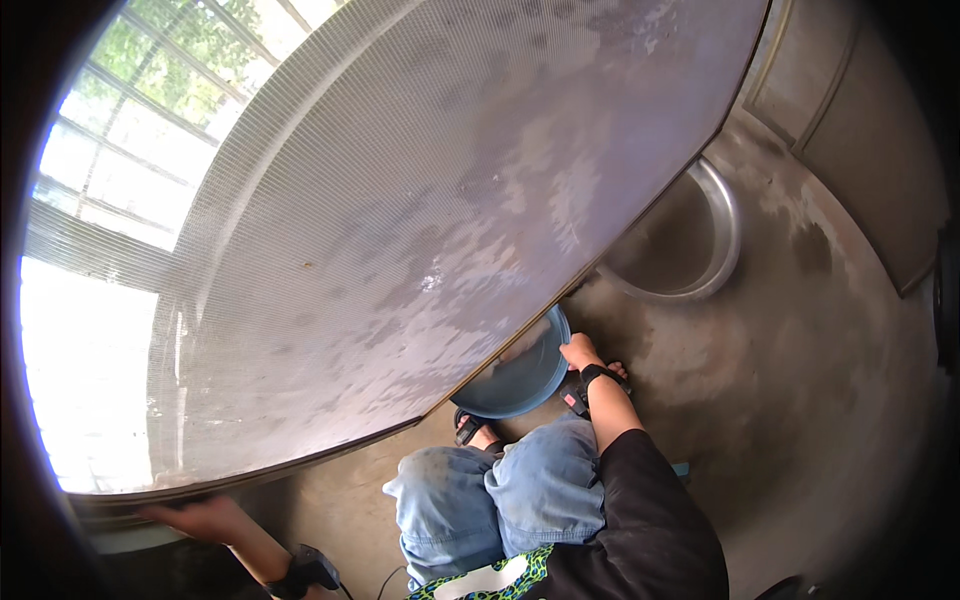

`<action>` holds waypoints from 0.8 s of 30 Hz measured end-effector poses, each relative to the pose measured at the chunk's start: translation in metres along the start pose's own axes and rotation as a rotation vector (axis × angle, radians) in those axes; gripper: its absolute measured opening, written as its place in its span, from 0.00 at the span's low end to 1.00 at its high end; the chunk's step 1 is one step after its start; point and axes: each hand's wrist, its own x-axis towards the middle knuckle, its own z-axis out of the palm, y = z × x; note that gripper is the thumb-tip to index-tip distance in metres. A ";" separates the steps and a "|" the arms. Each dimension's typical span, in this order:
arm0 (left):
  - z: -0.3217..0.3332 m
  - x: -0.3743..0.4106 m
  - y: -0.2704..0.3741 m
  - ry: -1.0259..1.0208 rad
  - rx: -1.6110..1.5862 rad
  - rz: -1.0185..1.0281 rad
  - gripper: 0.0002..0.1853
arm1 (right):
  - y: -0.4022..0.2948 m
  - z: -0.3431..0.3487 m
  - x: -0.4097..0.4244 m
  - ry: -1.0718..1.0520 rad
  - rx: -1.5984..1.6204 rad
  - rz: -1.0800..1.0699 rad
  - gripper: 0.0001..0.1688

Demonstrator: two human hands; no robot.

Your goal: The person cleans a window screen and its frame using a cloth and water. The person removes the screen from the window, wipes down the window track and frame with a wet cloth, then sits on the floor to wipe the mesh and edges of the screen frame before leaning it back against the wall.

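A large framed mesh screen (420,225), wet in patches, stands tilted across the view. My left hand (191,519) is at its lower left edge, blurred, with the fingers stretched along the frame; whether they grip it is not clear. Below the screen's slanted lower edge sits a round blue plastic basin (525,382), partly hidden by the frame, with liquid and something pale in it. My right hand (579,352) has its fingers closed on the basin's right rim.
A wide metal basin (724,262) rests on the wet concrete floor (750,375), partly behind the screen. More framed panels (877,150) lean at the upper right. A barred window (135,135) is at the upper left. My knees and sandalled feet are just below the blue basin.
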 end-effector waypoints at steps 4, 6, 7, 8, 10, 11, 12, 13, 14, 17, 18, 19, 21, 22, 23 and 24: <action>-0.011 0.002 0.000 -0.045 -0.071 0.022 0.37 | 0.029 -0.015 0.004 0.070 0.080 0.073 0.13; -0.021 0.010 -0.011 -0.055 -0.101 -0.010 0.37 | 0.044 -0.014 0.008 0.054 0.121 0.083 0.13; -0.023 0.014 -0.016 -0.035 -0.092 -0.037 0.36 | 0.048 -0.016 0.008 0.011 0.127 0.072 0.13; -0.023 0.017 -0.020 -0.015 -0.084 -0.065 0.35 | 0.052 -0.019 0.007 -0.030 0.133 0.063 0.14; -0.024 0.019 -0.027 0.006 -0.078 -0.099 0.34 | 0.069 -0.022 0.009 -0.027 0.135 0.086 0.14; -0.023 0.018 -0.031 0.006 -0.076 -0.109 0.34 | 0.078 -0.026 0.008 -0.024 0.137 0.097 0.15; -0.024 0.019 -0.033 0.006 -0.072 -0.106 0.34 | 0.081 -0.028 -0.002 -0.024 0.125 0.138 0.14; -0.027 0.023 -0.037 0.004 -0.078 -0.110 0.34 | 0.076 -0.030 -0.015 -0.014 0.108 0.181 0.15; -0.030 0.028 -0.042 0.003 -0.084 -0.114 0.34 | 0.079 -0.028 -0.012 -0.049 0.112 0.165 0.15; -0.025 0.029 -0.051 0.004 -0.059 -0.137 0.34 | 0.080 -0.033 -0.016 -0.100 0.116 0.169 0.16; -0.021 0.030 -0.048 0.006 -0.042 -0.133 0.33 | 0.074 -0.033 -0.020 -0.119 0.119 0.171 0.16; -0.018 0.030 -0.046 -0.003 -0.029 -0.126 0.33 | 0.068 -0.031 -0.024 -0.118 0.117 0.182 0.16; -0.013 0.031 -0.042 -0.025 -0.010 -0.118 0.33 | 0.060 -0.031 -0.035 -0.107 0.117 0.207 0.16; -0.010 0.031 -0.041 -0.029 -0.010 -0.120 0.33 | 0.057 -0.032 -0.038 -0.187 0.259 0.240 0.17; -0.009 0.032 -0.040 -0.035 -0.010 -0.123 0.34 | 0.055 -0.034 -0.041 -0.267 0.404 0.271 0.17; -0.008 0.034 -0.039 -0.042 -0.009 -0.128 0.34 | 0.056 -0.035 -0.046 -0.345 0.549 0.302 0.18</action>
